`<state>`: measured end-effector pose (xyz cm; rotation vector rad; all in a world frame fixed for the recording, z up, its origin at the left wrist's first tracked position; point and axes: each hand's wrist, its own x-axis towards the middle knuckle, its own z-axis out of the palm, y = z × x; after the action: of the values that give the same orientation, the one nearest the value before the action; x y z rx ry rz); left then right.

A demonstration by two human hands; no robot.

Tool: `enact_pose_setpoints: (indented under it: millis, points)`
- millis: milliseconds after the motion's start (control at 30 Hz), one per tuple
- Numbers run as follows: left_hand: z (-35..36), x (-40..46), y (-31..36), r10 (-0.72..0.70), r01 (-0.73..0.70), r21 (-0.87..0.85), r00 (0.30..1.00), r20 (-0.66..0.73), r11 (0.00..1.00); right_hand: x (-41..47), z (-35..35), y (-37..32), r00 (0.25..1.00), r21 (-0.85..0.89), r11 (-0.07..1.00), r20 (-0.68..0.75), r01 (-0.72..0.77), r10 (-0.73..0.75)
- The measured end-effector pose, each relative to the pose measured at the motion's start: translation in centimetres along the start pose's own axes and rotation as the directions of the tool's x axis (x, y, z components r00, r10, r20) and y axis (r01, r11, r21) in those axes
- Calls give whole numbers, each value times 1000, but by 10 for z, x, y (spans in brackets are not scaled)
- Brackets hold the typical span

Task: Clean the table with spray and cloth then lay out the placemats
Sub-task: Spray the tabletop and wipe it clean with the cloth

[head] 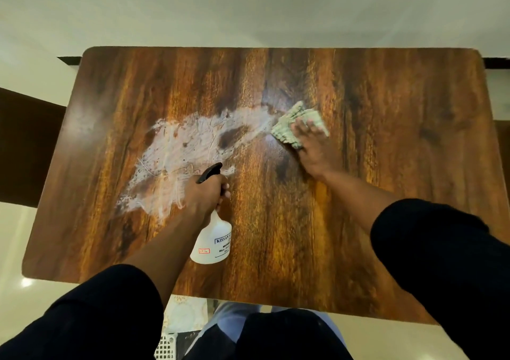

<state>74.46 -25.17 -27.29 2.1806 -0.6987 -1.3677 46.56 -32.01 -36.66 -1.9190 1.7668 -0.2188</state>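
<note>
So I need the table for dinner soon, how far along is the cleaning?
Done: spraying, a white smear covers the left half of the table. In hand: the right hand presses the cloth at the smear's right end; the left hand grips the spray bottle. Left: wiping most of the smear; no placemats laid yet.

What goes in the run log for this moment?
phase: wiping | left hand: grips spray bottle | right hand: presses cloth | white smear remains

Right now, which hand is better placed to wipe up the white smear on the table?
The right hand. It already presses the cloth flat at the smear's right end. The left hand grips the spray bottle, so it cannot wipe.
</note>
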Motion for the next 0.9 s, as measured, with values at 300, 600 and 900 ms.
enact_pose_setpoints:
  millis: [300,600,900]
  points:
    - [8,15,24,27,-28,-34,1000,-15,999,53,-26,-1,904,76,914,-131,-399,406]
    - [-16,39,26,-17,3,-110,992,-129,994,61,12,-88,995,56,998,98,3,-8]
    - [-34,61,28,-12,3,-116,997,-71,993,66,6,-58,964,-76,972,166,225,-210]
